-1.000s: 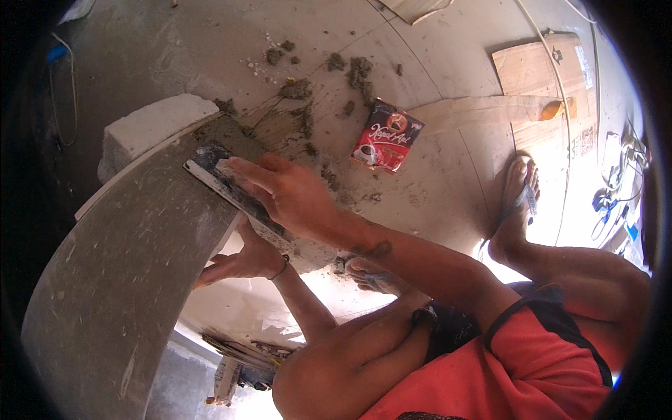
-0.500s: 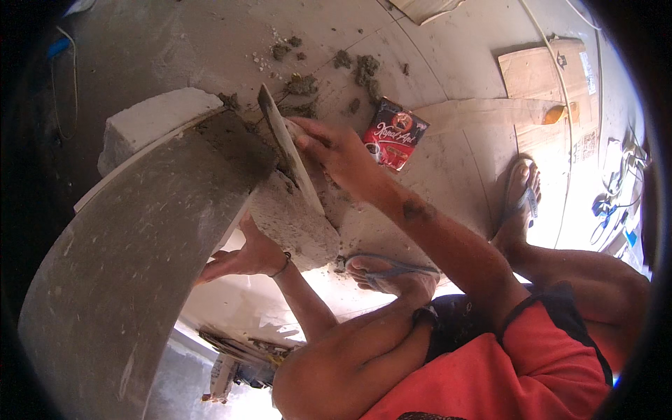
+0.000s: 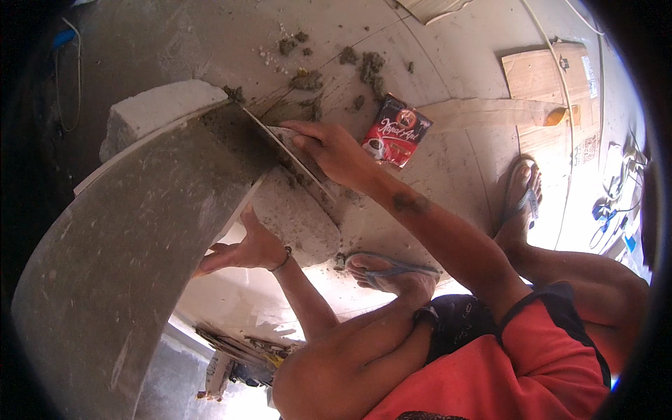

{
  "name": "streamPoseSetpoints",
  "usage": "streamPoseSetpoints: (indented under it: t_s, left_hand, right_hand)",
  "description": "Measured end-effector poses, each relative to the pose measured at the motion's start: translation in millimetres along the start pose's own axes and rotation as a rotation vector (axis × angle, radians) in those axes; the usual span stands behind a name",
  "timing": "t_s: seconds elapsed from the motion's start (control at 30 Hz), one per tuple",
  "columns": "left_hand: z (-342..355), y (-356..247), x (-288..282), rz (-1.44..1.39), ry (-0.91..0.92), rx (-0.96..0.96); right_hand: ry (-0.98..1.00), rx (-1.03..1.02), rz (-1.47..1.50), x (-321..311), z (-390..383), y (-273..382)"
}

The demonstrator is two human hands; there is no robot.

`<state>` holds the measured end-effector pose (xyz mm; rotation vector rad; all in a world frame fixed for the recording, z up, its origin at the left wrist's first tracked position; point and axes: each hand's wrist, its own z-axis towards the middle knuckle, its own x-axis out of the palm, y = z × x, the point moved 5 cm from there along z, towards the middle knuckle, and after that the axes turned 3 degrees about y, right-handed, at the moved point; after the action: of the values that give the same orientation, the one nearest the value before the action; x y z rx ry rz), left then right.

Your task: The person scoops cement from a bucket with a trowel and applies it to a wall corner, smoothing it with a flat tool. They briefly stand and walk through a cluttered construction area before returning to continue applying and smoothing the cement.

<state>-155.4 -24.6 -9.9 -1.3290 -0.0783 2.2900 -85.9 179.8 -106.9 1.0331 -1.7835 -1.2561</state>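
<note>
A long grey slab [image 3: 133,217] slants across the left side, its far end smeared with dark wet mortar [image 3: 234,143]. My right hand [image 3: 332,155] is closed around a plastering trowel [image 3: 297,161], whose flat blade stands nearly edge-on at the slab's far right corner. The blade's face and most of the handle are hidden. Against the slab's near right edge is my left hand [image 3: 246,245], thumb and fingers spread, with the fingertips partly hidden behind the slab. A pale block [image 3: 164,112] lies by the slab's far end, and a rough block [image 3: 301,217] sits under the trowel.
Mortar lumps [image 3: 371,66] are scattered on the tiled floor beyond the trowel. A red and black packet [image 3: 395,131] lies right of my right hand. Flattened cardboard [image 3: 546,77] and a cable [image 3: 560,59] are at the far right. Wood scraps [image 3: 238,350] lie near my left knee.
The trowel has tilted so its blade now shows as a thinner edge, shifted slightly toward the slab. My right hand turned with it. My left hand has stayed at the slab.
</note>
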Motion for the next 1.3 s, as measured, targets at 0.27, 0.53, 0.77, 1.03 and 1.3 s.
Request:
streamPoseSetpoints:
  t_s: [0.27, 0.53, 0.77, 1.03, 1.3]
  left_hand:
    - [-3.5, -4.0, -0.4, -0.009, 0.009, -0.074]
    - [-4.3, -4.5, -1.2, -0.072, 0.025, -0.163]
    - [0.8, 3.6, 0.5, -0.032, 0.003, 0.028]
    - [-1.7, 0.0, 0.9, -0.031, 0.010, -0.032]
    - [-0.8, 0.9, 0.7, 0.036, 0.009, -0.005]
  right_hand:
    - [0.089, 0.207, -0.136, 3.2, 11.7, -3.5]
    - [-0.188, 0.064, 0.182, -13.9, 2.6, 10.6]
    - [0.091, 0.167, 0.187, -10.9, 21.5, 13.7]
    - [0.166, 0.333, 0.180, -10.0, 23.9, 21.9]
    - [0.194, 0.285, 0.070, 3.4, 34.8, 14.7]
